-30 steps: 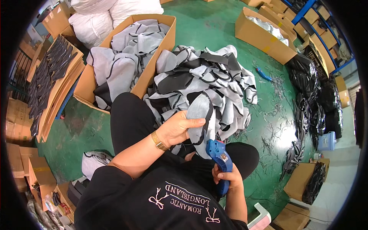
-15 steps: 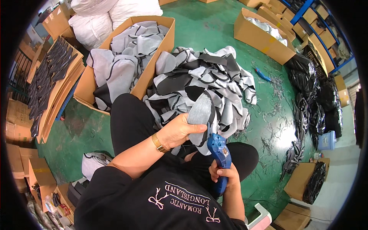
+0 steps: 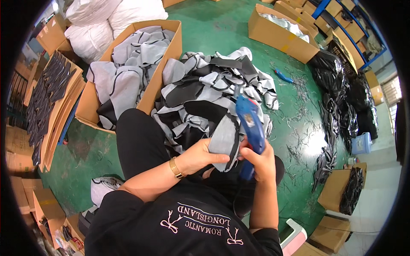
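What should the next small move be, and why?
Probably draw the blue tool to the black edge of the grey piece: the left hand holds the piece, while the tool, in the right hand, points past it over the pile.

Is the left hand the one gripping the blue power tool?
No, the right hand grips the blue power tool, while the left hand holds a grey fabric piece.

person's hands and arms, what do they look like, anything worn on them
The left hand is ungloved, with a gold-coloured band around its wrist. The right hand is ungloved too, with no band showing. Short black sleeves leave both forearms bare.
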Available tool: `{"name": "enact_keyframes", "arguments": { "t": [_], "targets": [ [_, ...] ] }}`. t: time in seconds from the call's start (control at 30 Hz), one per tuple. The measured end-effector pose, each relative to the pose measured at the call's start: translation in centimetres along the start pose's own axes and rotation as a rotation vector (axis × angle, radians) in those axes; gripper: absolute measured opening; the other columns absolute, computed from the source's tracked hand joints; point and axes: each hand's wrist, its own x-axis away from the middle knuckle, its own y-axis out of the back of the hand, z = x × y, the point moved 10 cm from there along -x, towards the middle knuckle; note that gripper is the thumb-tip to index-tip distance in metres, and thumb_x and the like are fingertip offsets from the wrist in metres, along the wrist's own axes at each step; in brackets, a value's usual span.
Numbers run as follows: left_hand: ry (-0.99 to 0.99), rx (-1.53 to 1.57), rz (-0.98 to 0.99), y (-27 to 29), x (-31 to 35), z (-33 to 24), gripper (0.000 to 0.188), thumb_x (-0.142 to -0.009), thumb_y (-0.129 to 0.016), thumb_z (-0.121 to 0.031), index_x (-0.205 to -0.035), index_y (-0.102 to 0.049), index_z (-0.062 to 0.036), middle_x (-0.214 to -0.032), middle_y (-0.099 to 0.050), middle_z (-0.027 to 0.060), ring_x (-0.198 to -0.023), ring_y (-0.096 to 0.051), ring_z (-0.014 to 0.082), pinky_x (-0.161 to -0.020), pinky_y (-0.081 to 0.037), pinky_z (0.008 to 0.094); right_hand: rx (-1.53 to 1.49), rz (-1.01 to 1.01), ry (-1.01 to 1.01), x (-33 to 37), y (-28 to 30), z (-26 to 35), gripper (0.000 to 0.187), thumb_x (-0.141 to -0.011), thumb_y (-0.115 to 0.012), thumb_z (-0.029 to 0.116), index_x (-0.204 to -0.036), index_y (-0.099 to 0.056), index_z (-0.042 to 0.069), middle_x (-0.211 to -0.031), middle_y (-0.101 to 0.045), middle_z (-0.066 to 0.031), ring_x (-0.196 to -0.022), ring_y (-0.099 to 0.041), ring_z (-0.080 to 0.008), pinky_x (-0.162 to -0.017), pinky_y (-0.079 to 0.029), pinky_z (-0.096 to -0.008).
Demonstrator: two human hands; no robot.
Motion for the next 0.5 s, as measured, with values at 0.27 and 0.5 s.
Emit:
{"name": "enact_keyframes", "arguments": {
  "t": [0.27,0.5],
  "targets": [
    [-0.059,-0.13,-0.117,2.3,-0.8,-1.2,0.024,-0.094,-0.058,-0.02,-0.11,-0.06,-0.0015,-0.1,-0.065,0.0025,-0.086,-0.061,0.008,-0.077,-0.05,0.0252,0.222,0.039,0.022,-0.3,-2.1,-1.1,0.044,-0.068,-0.08,0.012,-0.104,-0.058,-0.002,-0.08,-0.058,-0.0011,-0.069,-0.054,-0.0089,-0.063,-0.046,-0.0238],
    [-0.166,0.119,-0.227,5.0,-0.5,-3.1,0.021,-0.094,-0.057,-0.016,-0.107,-0.061,-0.0008,-0.101,-0.066,0.0046,-0.088,-0.063,0.0114,-0.081,-0.05,0.0274,0.002,0.01,-0.128,2.5,1.5,-2.6,0.037,-0.069,-0.072,0.009,-0.101,-0.058,-0.004,-0.082,-0.06,-0.0068,-0.062,-0.059,-0.0163,-0.061,-0.049,-0.0281]
  ]
}}
